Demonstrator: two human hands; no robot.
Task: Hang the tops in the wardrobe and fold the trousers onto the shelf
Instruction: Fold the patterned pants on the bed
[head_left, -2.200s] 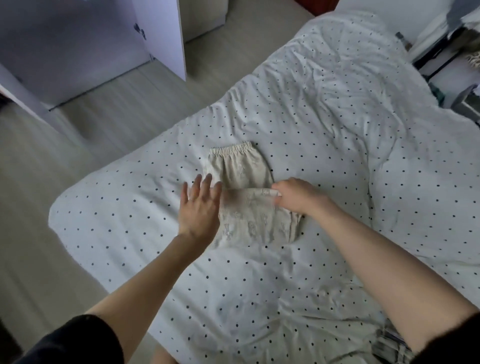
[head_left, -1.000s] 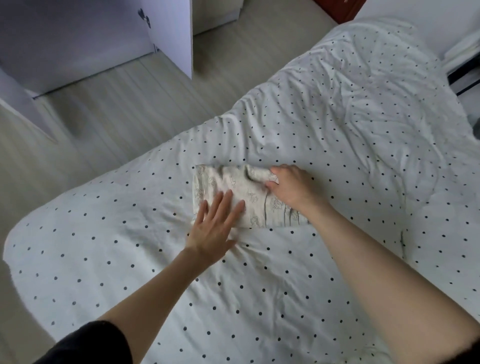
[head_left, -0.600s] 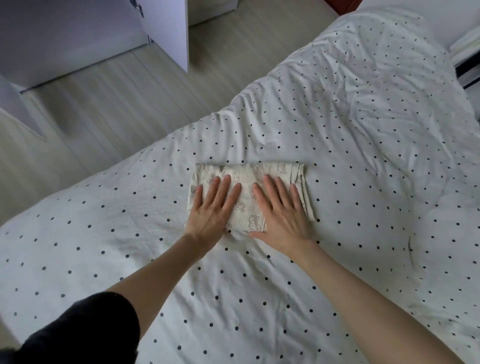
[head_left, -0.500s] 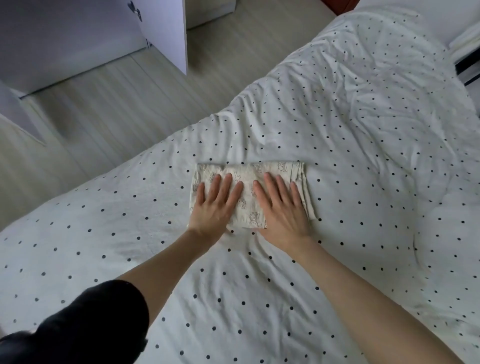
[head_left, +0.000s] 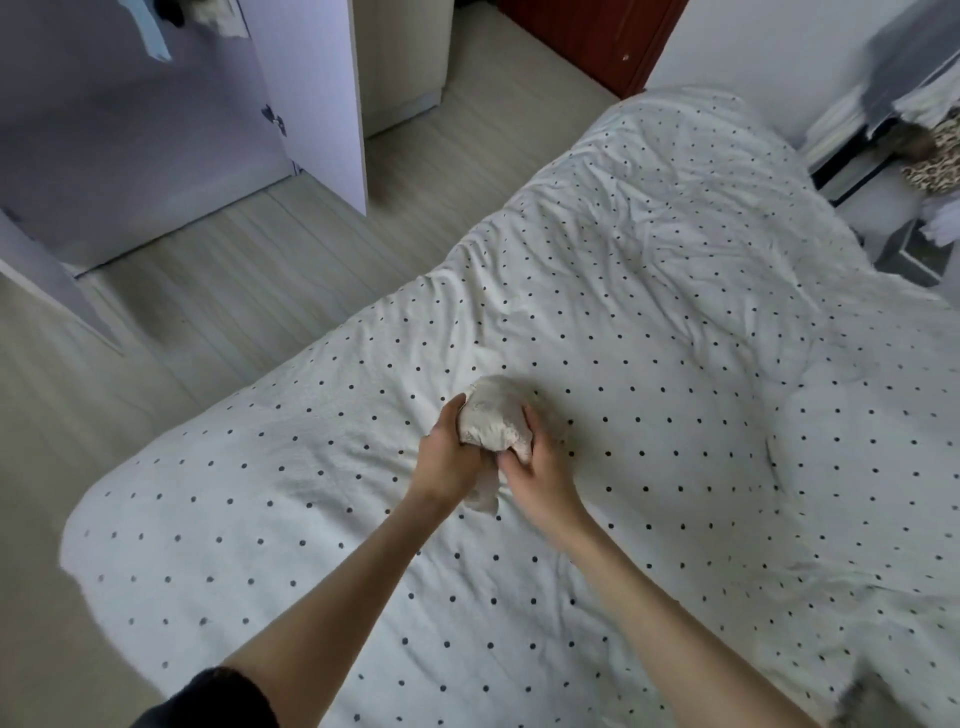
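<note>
Head view: both hands meet over the middle of the bed, and between them sits the folded trousers (head_left: 493, 421), a small beige bundle with a faint print, bunched into a rounded wad. The left hand (head_left: 447, 457) grips the bundle's left side, thumb up along its edge and fingers curled underneath. The right hand (head_left: 540, 478) clasps the right side, fingers wrapped round the lower edge, knuckles toward the camera. A loose flap of the fabric hangs down between the 2 wrists. The bundle looks raised just off the cover, though the frame is blurred and contact with the bedding underneath cannot be told for sure.

Below them lies the duvet (head_left: 675, 338), white with small dark dots, rumpled in long creases toward the far right corner of the bed. The bundle sits nearer the bed's left edge than its right edge. A black sleeve (head_left: 208, 701) shows at the bottom-left of the frame on the left arm; the right forearm is bare.

Beyond the bed's left edge runs pale wood-look floor (head_left: 234, 260). At top left stands the wardrobe (head_left: 130, 130), pale lilac, with its door (head_left: 311, 93) swung open and bits of clothing hanging at the very top. A dark red door (head_left: 587, 36) shows at the top centre. At the far right, a cluttered stand (head_left: 909, 156) holds something leopard-patterned.
</note>
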